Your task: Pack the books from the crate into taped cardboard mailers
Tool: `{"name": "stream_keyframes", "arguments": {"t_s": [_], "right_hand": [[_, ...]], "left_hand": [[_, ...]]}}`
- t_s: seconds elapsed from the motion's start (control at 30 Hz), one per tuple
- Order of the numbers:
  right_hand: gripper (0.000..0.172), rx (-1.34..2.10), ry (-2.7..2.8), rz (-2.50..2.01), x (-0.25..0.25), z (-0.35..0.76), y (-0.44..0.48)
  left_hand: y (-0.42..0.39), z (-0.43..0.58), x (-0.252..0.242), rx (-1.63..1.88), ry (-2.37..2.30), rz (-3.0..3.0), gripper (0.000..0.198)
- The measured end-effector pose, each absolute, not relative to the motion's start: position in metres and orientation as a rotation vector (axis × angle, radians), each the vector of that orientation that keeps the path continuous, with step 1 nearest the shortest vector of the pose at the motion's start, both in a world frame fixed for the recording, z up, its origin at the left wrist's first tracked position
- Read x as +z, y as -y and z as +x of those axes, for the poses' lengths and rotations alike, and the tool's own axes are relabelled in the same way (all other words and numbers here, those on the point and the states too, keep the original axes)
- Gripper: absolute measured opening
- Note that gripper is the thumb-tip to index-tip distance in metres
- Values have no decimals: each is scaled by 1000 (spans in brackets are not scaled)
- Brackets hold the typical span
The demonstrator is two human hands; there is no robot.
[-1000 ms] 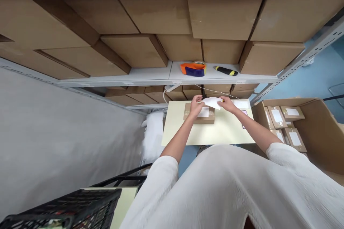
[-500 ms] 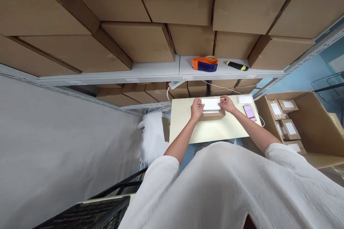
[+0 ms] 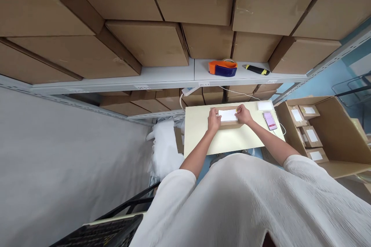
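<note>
A small brown cardboard box (image 3: 231,125) lies on the pale yellow tabletop (image 3: 199,139). Over its top face is a white label (image 3: 228,115), stretched level between my two hands. My left hand (image 3: 214,120) pinches the label's left end with thumb and fingers. At the opposite end, my right hand (image 3: 243,114) has the label's right edge pinched, with a bit of yellow showing by the fingertips. Whether the label is fully stuck to the cardboard or just resting on it, I cannot tell.
A phone (image 3: 269,120) and a white stack (image 3: 264,105) lie at the table's right. An orange-and-blue tape dispenser (image 3: 222,68) and a utility knife (image 3: 256,70) sit on the shelf above. To the right, an open carton (image 3: 342,135) holds several labelled boxes.
Both hands have brought the white label down and slightly toward me, onto the box's top. More of the box's far edge now shows behind the label.
</note>
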State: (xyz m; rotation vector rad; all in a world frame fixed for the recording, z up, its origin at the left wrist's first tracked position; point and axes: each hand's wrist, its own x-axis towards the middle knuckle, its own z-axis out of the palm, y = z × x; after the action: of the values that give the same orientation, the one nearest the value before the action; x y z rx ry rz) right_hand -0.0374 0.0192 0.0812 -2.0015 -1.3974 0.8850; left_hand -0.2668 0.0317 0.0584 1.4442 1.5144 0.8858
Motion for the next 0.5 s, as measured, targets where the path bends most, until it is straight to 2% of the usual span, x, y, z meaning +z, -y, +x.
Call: {"name": "stream_keyframes", "arguments": {"t_s": [0.5], "right_hand": [[31,823,1493,-2032,73,-43,-17]], "left_hand": [[-33,-266,49,789,-1543,1574,41]]}}
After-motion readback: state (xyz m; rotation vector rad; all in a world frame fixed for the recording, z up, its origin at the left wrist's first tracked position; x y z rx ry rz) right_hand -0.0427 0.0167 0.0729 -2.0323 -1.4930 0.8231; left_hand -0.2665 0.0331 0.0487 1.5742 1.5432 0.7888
